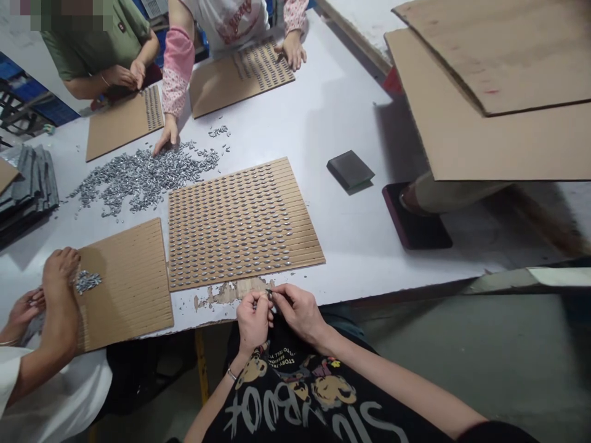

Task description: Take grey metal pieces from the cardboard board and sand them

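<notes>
My left hand point(253, 320) and my right hand point(298, 309) meet at the near table edge, fingers pinched together around a tiny dark piece point(269, 295) between them. Just beyond them lies a corrugated cardboard sheet point(310, 246) whose grooves are filled with rows of small silver oval pieces. A loose heap of the same silver pieces point(138, 175) lies farther back on the left of the white table point(341, 111).
A co-worker's hands point(58, 271) rest on another cardboard sheet point(133, 289) at the left, with a small pile of pieces. Two more people work on sheets at the far side. A dark grey block point(349, 169) and large cardboard sheets point(489, 123) lie on the right.
</notes>
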A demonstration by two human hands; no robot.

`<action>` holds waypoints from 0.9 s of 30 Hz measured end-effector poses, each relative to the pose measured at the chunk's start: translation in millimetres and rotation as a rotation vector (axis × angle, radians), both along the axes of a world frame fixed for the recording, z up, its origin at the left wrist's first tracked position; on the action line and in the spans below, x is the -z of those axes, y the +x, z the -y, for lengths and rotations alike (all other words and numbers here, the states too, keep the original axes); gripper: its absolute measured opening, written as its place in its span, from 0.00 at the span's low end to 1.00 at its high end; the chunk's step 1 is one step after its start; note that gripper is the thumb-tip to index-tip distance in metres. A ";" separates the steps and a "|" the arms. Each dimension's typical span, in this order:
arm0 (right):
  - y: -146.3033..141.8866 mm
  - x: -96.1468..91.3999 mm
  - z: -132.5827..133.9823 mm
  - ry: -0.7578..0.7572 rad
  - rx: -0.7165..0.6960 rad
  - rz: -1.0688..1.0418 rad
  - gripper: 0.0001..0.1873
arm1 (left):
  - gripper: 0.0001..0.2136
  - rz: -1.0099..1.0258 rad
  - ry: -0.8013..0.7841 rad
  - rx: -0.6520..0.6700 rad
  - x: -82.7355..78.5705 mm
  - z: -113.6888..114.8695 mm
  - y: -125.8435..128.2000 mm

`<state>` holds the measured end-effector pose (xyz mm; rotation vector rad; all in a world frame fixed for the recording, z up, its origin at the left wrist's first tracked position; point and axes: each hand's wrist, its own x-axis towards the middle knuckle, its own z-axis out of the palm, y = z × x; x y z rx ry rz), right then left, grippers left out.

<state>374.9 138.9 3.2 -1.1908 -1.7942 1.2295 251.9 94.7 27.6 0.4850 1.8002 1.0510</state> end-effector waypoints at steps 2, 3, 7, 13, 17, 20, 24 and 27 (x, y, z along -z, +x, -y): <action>-0.2 1.2 0.9 0.019 -0.002 0.003 0.09 | 0.14 -0.004 0.001 0.002 1.1 0.6 -0.3; -0.3 2.3 1.5 0.034 -0.012 0.000 0.09 | 0.14 -0.009 0.000 0.004 1.2 0.9 -0.4; -0.1 5.8 2.4 0.065 -0.036 -0.013 0.09 | 0.13 -0.021 -0.007 0.013 1.0 1.5 -0.6; -0.7 1.1 -0.2 0.040 0.014 -0.003 0.08 | 0.13 0.003 -0.002 0.007 1.6 1.3 -1.2; -0.9 2.2 1.5 0.070 -0.005 -0.007 0.09 | 0.12 0.004 0.008 0.002 -0.3 1.1 -0.9; -0.8 3.8 2.7 0.099 -0.023 -0.007 0.10 | 0.12 -0.003 0.011 0.011 0.9 1.3 -1.0; -0.9 2.6 2.2 0.068 0.010 0.008 0.09 | 0.13 0.006 0.015 0.009 4.9 1.5 -2.0; -1.2 2.8 2.1 0.070 0.011 0.006 0.09 | 0.12 0.008 0.015 0.008 5.4 0.8 -2.3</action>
